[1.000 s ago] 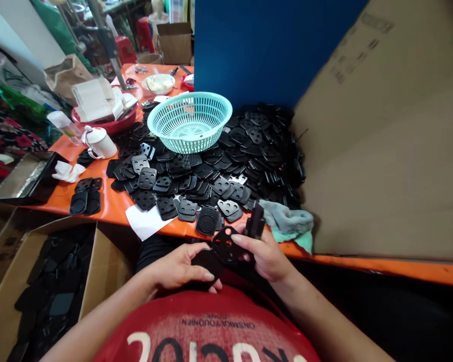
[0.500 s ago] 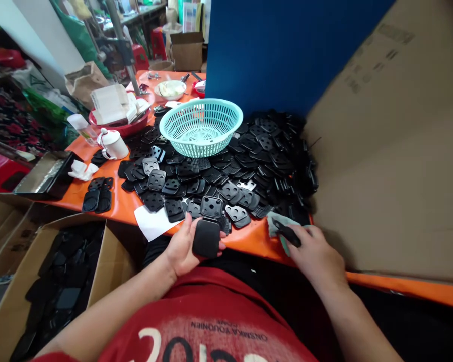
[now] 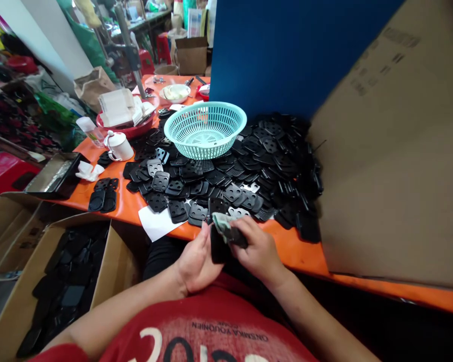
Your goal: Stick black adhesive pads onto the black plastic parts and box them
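At the table's front edge, my left hand (image 3: 198,261) grips a flat black square pad (image 3: 218,249), its thumb along the side. My right hand (image 3: 258,247) is closed around a pale green cloth (image 3: 222,222) and a dark, handle-like piece (image 3: 237,237) whose kind I cannot make out. The cloth lies over the pad's upper part; whether it touches is hard to see. Just beyond both hands spreads a large heap of black metal plates with round holes (image 3: 198,212), many with ribbed pads.
A light green plastic basket (image 3: 206,151) sits on the heap. A cardboard sheet (image 3: 392,166) and a blue panel (image 3: 279,55) wall off the right and back. On the left are a white lidded mug (image 3: 120,147), a black tray (image 3: 56,176) and a carton of black pads (image 3: 117,264).
My right hand has brought the cloth and dark piece leftward from the table edge onto the pad. My left hand still holds the pad, which is now tilted. The view has shifted slightly.
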### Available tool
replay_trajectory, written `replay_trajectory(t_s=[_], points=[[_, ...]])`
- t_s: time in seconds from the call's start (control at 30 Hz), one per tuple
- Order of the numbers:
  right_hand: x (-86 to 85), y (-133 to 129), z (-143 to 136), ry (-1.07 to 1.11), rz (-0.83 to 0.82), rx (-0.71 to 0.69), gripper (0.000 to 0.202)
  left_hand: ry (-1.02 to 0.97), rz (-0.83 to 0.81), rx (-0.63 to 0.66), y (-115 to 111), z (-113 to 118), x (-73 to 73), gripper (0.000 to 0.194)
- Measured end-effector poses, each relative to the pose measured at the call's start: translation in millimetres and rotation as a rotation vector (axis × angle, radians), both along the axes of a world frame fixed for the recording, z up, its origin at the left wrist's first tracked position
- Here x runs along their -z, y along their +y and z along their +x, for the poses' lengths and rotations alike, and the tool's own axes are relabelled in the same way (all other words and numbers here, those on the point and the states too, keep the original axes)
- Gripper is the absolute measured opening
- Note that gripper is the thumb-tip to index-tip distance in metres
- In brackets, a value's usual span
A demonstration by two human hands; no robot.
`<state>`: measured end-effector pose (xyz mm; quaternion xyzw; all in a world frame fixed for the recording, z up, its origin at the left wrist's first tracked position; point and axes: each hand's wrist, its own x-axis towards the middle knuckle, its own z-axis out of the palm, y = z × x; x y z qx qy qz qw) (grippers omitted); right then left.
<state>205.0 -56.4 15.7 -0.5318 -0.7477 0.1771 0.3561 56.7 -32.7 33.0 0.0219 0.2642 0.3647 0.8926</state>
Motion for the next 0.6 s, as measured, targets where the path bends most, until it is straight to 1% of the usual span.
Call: replay_trajectory(t_s=[0.03,0.1,0.13,0.17,0.2,0.3,0.33,0.37,0.47,0.5,0.53,0.6], points=[[0.2,-2,-1,-0.015,-0.025,-0.040,0.028,0.003,0.011,-0.007,0,-2,0.9,0.046],[-2.1,-6,-6,-0.004,-0.079,-0.165,0.026,0.011,0.005,-0.017,1,-5,3.6,0.046],[-3.8,-7,-10,0.019,-0.093,-0.207,0.026,0.010,-0.005,-0.016,2,-6,4.9,0.047],[-5.3,-7,-14,0.043,-0.093,-0.215,0.026,0.007,-0.015,-0.010,4,-7,5.9,0.048],[-6.4,-5,-16,0.058,-0.079,-0.185,0.027,0.002,-0.028,-0.003,4,-7,6.4,0.048],[-7.1,3,-18,0.035,-0.018,0.000,0.028,-0.006,-0.055,-0.018,3,-9,6.3,0.050],[-6.9,4,-18,0.011,-0.018,0.025,0.028,-0.009,-0.058,-0.028,2,-10,6.5,0.050],[-6.9,4,-18,-0.016,-0.030,0.006,0.029,-0.018,-0.057,-0.027,1,-11,7.1,0.050],[-7.1,1,-20,-0.059,-0.073,-0.182,0.033,-0.049,-0.063,0.014,0,-13,10.3,0.053],[-7.1,1,-21,-0.045,-0.072,-0.205,0.035,-0.052,-0.077,0.024,1,-14,10.9,0.053],[-6.8,2,-22,-0.021,-0.062,-0.186,0.035,-0.050,-0.087,0.021,1,-14,10.8,0.052],[-5.7,5,-21,0.013,-0.035,-0.082,0.033,-0.039,-0.089,-0.013,1,-16,8.8,0.050]])
